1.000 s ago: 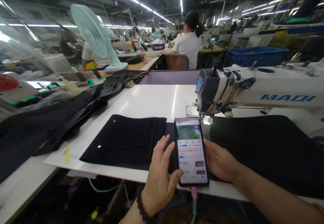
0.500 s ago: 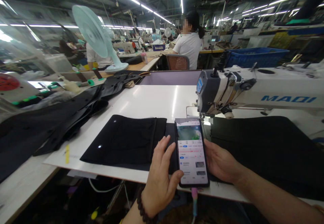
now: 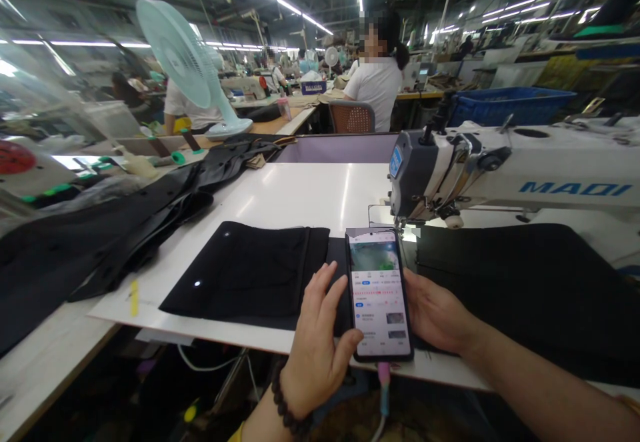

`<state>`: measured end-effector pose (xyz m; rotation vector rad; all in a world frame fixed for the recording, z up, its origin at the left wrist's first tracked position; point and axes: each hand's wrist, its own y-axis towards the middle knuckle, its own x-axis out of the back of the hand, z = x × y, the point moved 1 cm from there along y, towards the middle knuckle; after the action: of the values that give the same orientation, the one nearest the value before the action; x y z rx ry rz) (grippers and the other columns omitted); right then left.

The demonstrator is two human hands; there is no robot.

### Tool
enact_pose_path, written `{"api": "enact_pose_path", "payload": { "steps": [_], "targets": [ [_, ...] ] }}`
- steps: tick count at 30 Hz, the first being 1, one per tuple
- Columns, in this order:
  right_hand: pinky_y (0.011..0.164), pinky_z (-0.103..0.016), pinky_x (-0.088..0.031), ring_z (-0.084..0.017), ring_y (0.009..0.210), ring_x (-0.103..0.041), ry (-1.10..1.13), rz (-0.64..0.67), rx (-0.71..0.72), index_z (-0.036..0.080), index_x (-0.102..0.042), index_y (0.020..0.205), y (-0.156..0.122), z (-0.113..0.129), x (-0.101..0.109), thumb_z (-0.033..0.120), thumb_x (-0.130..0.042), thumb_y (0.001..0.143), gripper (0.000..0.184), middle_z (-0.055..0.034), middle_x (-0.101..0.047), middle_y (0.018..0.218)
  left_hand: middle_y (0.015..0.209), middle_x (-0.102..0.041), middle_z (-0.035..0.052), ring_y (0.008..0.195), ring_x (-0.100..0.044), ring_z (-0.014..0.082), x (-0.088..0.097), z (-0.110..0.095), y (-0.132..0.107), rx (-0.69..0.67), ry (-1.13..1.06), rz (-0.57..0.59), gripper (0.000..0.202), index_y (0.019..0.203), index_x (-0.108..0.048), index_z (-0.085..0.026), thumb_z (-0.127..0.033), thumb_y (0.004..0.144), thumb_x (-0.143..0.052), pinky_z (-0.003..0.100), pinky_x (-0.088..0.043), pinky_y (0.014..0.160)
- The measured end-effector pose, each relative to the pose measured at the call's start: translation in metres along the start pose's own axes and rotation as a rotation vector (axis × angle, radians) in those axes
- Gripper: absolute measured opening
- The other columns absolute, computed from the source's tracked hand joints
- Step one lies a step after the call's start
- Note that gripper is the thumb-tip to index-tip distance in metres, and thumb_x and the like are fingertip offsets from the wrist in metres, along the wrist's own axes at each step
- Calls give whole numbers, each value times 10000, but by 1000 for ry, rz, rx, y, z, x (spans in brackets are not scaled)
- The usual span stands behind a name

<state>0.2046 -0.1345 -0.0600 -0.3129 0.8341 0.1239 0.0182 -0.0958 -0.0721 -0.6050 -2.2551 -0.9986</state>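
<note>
A smartphone (image 3: 381, 295) with a lit screen is held upright over the front edge of the white table (image 3: 300, 192). My right hand (image 3: 440, 312) grips it from the right side, its fingers partly hidden behind the phone. Beside the phone's left edge is my left hand (image 3: 323, 335), fingers spread and the thumb at the lower left of the screen. A charging cable (image 3: 383, 389) runs down from the phone's bottom. Black folded fabric (image 3: 245, 275) with two shiny dots lies left of my left hand. More black fabric (image 3: 530, 295) spreads to the right, beneath my right arm.
A white sewing machine (image 3: 550, 169) stands at the right, its head close behind the phone. Black fabric pieces (image 3: 150, 229) are heaped along the left. A pale green fan (image 3: 185, 62) and a blue crate (image 3: 510, 105) stand farther back. A person in white (image 3: 375, 92) sits ahead.
The view has shifted slightly, so the table and machine sit a little higher. The phone's screen and both hands look nearly the same.
</note>
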Motion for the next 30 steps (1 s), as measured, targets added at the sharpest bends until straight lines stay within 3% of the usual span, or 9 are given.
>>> {"api": "enact_pose_path", "payload": {
  "steps": [8,30],
  "targets": [
    [1017,-416,-317,-211,1041,-579,-22,-26,-10,176,-644,1021,-1,0,-2,365,-467,858,306,-63,-676,1041,1420,-209,144,1317,-197,298,0,0,0,-1,-4,1,508,1347,-233,-192,-418,909,-354,517,-249,1037],
    [1030,-425,-282,-217,1033,-579,-34,-18,-28,159,-642,1020,-1,1,-3,366,-427,875,332,-80,-686,997,1420,-215,144,1319,-198,294,-1,2,-1,-6,0,-6,511,1347,-237,-187,-412,907,-365,506,-248,1042]
  ]
}}
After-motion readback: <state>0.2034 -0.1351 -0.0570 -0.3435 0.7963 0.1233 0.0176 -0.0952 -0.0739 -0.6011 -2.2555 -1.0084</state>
